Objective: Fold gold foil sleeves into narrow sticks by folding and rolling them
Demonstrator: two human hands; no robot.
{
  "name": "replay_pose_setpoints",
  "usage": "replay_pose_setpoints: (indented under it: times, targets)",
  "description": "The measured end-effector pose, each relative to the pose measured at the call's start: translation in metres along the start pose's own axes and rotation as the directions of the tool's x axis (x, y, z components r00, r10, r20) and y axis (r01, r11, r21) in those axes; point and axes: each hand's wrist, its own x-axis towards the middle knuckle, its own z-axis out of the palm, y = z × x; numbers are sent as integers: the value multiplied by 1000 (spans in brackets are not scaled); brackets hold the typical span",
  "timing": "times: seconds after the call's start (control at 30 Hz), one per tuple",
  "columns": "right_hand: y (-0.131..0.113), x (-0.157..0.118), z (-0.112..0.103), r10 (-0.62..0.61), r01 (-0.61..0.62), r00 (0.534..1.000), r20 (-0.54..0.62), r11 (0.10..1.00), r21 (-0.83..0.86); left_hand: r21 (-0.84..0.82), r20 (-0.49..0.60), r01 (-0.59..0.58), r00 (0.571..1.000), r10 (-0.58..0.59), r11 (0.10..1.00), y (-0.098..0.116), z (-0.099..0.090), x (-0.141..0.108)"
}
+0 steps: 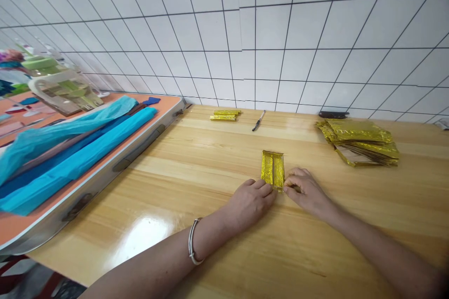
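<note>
A gold foil paper (278, 168) lies on the wooden table, its two sides folded inward to a seam down the middle. My left hand (253, 200), with a silver bangle at the wrist, has its fingers curled together on the paper's near left edge. At the near right corner, my right hand (304, 190) pinches the paper between thumb and forefinger. The near edge of the paper is partly hidden by my left fingers.
Two narrow folded gold strips (224, 116) and a pen (258, 121) lie towards the tiled wall (270, 32). A stack of gold foil sheets (361, 142) sits at the right, before a black object (333, 115). On the left, an orange-topped table (105, 159) carries blue crepe paper (80, 159) and a light basket (66, 91).
</note>
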Motion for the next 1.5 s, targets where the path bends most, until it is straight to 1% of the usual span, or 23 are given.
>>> replay_pose_setpoints:
  times: [0.1,0.37,0.57,0.63,0.8,0.97,1.03,1.1,1.17,1.23,1.3,1.37,1.43,1.5]
  targets:
    - [0,1,-2,-6,6,1000,-4,1000,4,9,-2,-8,1000,8,1000,0,2,-2]
    - [5,1,4,-24,22,998,-54,999,-32,16,-3,-21,1000,21,1000,-2,4,-4]
    - [11,0,-4,24,-20,999,-45,996,91,18,1,-16,1000,16,1000,-2,2,-2]
    - [11,-1,-5,23,-18,998,-53,995,100,18,1,-15,1000,15,1000,-1,2,-1]
    - [7,-3,0,-3,2,997,-81,1000,-7,0,-12,-25,1000,25,1000,-3,3,-2]
    - [8,-5,3,-31,21,995,-97,995,-100,-47,-33,-67,997,65,997,-9,0,-9]
    - [6,-8,4,-65,49,992,-106,988,-144,-61,-57,-74,996,71,995,-10,0,-12]
    - [0,-14,5,-150,123,983,-106,967,-223,-75,-72,-80,995,74,994,-10,2,-15]
    - [-8,-21,8,-269,229,960,-81,917,-325,-94,-69,-94,994,88,991,-10,3,-16]
    - [-15,-29,12,-347,303,937,-36,863,-404,-122,-56,-112,993,106,986,-13,3,-16]
    - [-19,-35,15,-381,332,925,-19,828,-451,-162,-42,-140,990,135,977,-18,1,-16]
    - [-20,-38,15,-400,342,916,-24,813,-471,-208,-27,-177,984,175,962,-27,-3,-17]
    - [-17,-39,13,-412,355,911,-19,807,-471,-249,-16,-213,976,216,945,-37,-8,-18]
    - [-13,-37,8,-418,379,908,18,803,-459,-277,-12,-229,972,236,933,-43,-11,-19]
